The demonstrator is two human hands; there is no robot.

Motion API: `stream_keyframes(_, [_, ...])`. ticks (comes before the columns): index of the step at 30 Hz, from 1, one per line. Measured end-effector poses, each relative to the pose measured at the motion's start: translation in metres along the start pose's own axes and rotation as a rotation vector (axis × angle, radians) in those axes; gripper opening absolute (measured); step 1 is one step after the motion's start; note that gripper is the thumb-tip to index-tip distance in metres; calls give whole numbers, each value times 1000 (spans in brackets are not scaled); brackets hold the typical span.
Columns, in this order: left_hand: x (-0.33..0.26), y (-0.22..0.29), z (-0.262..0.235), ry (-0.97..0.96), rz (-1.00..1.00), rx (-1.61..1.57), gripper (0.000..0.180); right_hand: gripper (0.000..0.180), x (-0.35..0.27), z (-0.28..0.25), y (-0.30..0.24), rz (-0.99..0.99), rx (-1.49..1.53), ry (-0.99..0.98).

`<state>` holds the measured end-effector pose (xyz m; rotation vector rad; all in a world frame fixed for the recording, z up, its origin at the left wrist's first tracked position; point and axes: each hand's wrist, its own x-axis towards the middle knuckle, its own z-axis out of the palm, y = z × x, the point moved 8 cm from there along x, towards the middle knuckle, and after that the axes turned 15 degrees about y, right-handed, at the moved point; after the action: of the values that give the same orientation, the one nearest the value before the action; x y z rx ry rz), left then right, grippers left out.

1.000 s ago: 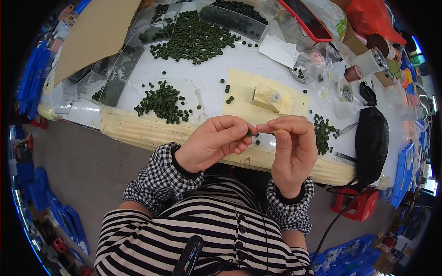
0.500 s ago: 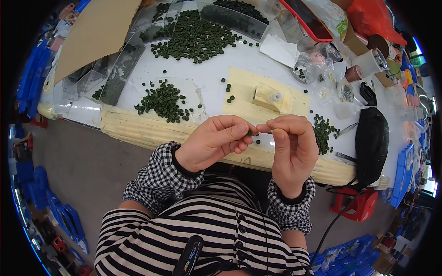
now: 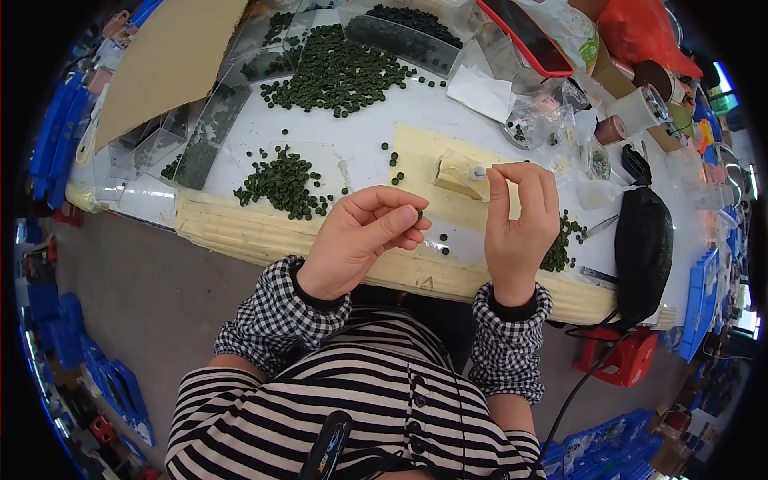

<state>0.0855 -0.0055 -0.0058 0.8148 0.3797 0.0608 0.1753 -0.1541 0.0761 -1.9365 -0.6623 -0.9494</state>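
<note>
My left hand hovers over the near table edge with a small dark green disc pinched between thumb and forefinger. My right hand is raised a little farther out, its thumb and forefinger tips closed on a tiny part right at the small cream block fixture with a metal pin. The fixture stands on a pale yellow pad. Loose green discs lie between the hands, and a pile of discs sits to the left of my left hand.
A larger heap of green discs lies farther back beside clear plastic trays. A cardboard sheet sits back left. A black pouch, tape rolls and plastic bags crowd the right side. Blue crates line the floor.
The hands, which met fingertip to fingertip before, have separated. My right hand moved forward to the block fixture, and my left hand stayed near the table edge with a disc.
</note>
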Motion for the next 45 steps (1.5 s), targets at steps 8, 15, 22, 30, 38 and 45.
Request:
stream_keyframes(8, [-5, 19, 2, 73, 284, 265, 25, 26, -11, -6, -13, 10, 56, -22])
stream_keyframes(15, [-7, 21, 8, 78, 347, 227, 28, 31, -38, -8, -39, 216, 378, -207])
stream_keyframes(22, [-9, 23, 10, 30, 394, 242, 23, 34, -42, -8, -41, 210, 414, -211])
stream_keyframes(30, [-12, 26, 13, 3, 430, 256, 19, 35, -40, -11, -42, 179, 440, -203])
stream_keyframes(38, [-15, 27, 15, 13, 485, 272, 19, 37, -38, -12, -46, 113, 467, -223])
stream_keyframes(45, [-17, 26, 15, -2, 460, 279, 19, 38, -36, -13, -49, 51, 481, -228])
